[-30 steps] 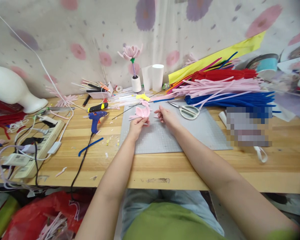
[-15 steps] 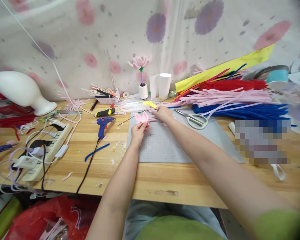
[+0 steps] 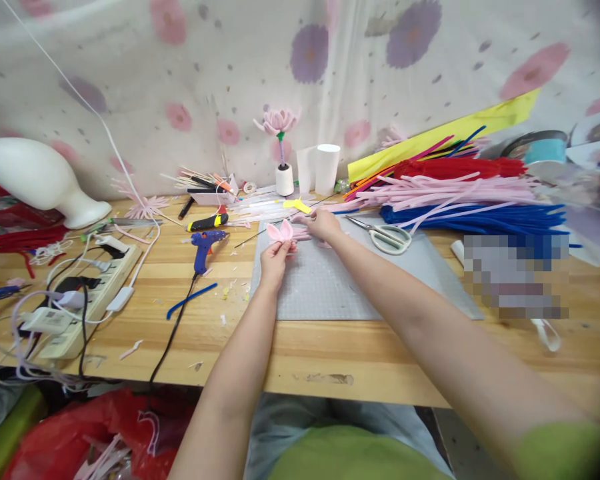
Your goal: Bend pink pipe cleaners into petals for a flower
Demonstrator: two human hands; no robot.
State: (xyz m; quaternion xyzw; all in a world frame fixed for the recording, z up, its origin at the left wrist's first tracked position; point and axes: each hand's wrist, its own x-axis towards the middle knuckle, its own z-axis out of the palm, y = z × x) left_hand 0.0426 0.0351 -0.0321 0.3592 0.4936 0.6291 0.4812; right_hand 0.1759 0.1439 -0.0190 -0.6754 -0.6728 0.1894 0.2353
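Note:
My left hand (image 3: pixel 275 262) pinches pink pipe-cleaner petals (image 3: pixel 280 232) above the left part of the grey cutting mat (image 3: pixel 325 297). Two looped petals stand up from its fingertips. Just to the right and farther back, my right hand (image 3: pixel 325 225) has its fingers closed at a small pink pipe-cleaner piece (image 3: pixel 299 219), partly hidden by the fingers. More pink pieces (image 3: pixel 303 235) lie between the two hands. Scissors with pale handles (image 3: pixel 390 239) rest on the mat, right of my right hand.
A blue glue gun (image 3: pixel 205 250) and a power strip (image 3: pixel 113 267) with tangled cords are on the left. Bundles of pink (image 3: pixel 445 192) and blue pipe cleaners (image 3: pixel 480 220) lie at the back right. A finished pink flower (image 3: pixel 279 123) stands in a white holder behind the mat.
The view has shifted slightly. My left hand still holds the petals, and my right hand stays at the pink piece with hardly any movement.

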